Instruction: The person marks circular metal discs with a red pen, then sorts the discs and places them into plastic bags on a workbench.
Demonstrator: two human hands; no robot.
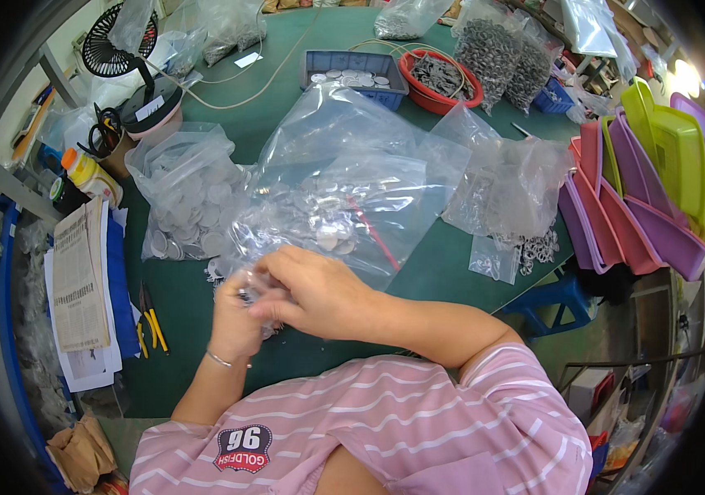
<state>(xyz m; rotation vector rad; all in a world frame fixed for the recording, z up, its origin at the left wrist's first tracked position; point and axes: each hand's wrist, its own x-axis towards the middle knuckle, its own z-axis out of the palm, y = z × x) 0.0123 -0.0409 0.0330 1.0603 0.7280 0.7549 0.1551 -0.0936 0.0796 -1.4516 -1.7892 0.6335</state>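
Observation:
My left hand (235, 318) and my right hand (315, 289) meet over the near part of the table, fingers closed together. Between them is a small clear plastic bag (247, 279) with something shiny in it, partly hidden and blurred. Just beyond lies a large clear bag (311, 136), spread out, with round silvery pieces (332, 227) and a red strip (373, 235) showing. To its left stands an open clear bag (189, 219) full of pale round discs. Small metal pieces (213, 271) lie beside my left hand.
Yellow-handled pliers (151, 326) and papers (80, 289) lie at left. A blue bin (352, 62) of discs and a red basin (439, 78) of metal parts stand behind. Right are clear bags (505, 186), metal rings (538, 250) and stacked coloured trays (641, 181). A fan (122, 41) is far left.

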